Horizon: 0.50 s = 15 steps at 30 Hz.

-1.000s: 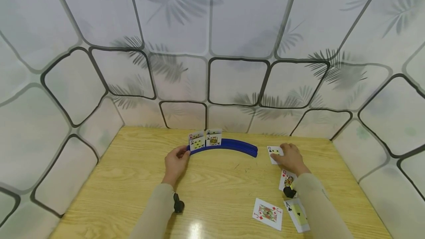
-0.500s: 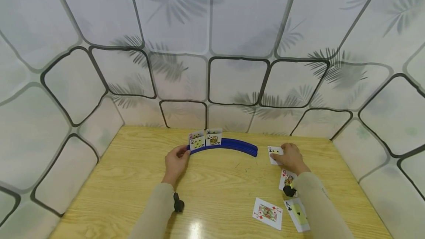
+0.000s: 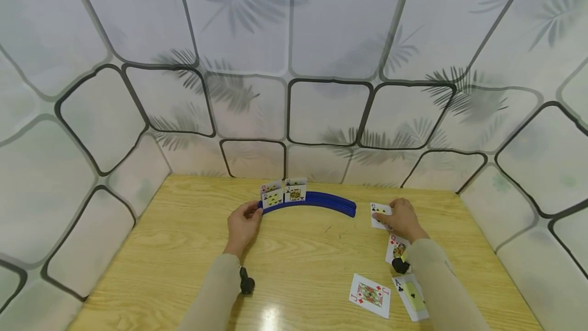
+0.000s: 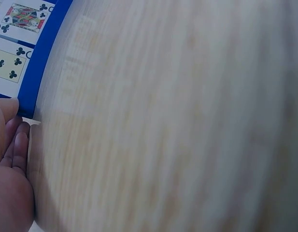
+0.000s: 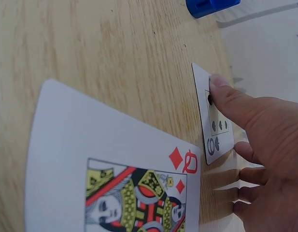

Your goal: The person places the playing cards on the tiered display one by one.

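Observation:
A curved blue card holder [image 3: 328,203] lies at the back of the table, several playing cards upright in its left part. Among them are a jack of clubs [image 3: 295,194] and a black-suited card [image 3: 273,197] with clubs. My left hand [image 3: 244,226] pinches the holder's left end; the left wrist view shows the thumb [image 4: 8,107] at its corner. To the right of the holder, my right hand [image 3: 403,218] holds a black six [image 3: 378,209] between thumb and fingers. In the right wrist view the thumb presses on the face of the six [image 5: 217,126], fingers behind its far edge.
Near my right forearm lie a queen of diamonds [image 3: 396,249], an ace of clubs [image 3: 411,298] and a jack of diamonds [image 3: 369,296], face up. A patterned fabric wall [image 3: 331,116] rises behind the wooden table [image 3: 294,259] and along both sides.
The right fingers have shifted slightly on the six, and more of its lower corner shows. The left hand and the holder keep their place.

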Motion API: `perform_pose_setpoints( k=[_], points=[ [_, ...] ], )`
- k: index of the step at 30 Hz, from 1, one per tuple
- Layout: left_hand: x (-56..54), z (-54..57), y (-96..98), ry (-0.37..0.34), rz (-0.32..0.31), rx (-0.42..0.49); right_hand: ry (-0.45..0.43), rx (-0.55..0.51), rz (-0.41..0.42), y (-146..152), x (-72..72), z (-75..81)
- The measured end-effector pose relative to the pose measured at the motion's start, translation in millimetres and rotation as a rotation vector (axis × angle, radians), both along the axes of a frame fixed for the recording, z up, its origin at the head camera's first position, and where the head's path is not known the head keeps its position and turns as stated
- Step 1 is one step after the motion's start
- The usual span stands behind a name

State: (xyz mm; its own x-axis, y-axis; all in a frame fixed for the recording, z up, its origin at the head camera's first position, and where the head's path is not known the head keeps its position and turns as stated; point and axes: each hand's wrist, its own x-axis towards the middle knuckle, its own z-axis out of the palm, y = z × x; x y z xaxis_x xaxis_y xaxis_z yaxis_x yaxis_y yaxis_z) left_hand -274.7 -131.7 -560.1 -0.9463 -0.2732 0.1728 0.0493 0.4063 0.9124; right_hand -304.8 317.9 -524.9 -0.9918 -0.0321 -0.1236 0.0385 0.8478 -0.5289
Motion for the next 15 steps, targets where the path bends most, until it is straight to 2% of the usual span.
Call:
perform_pose_setpoints(
  k=[15],
  points=[
    [-0.1,-0.4,0.6,0.001,-0.001,-0.003,0.015,-0.003,-0.016,1.4,-1.8,-4.5]
  ],
)
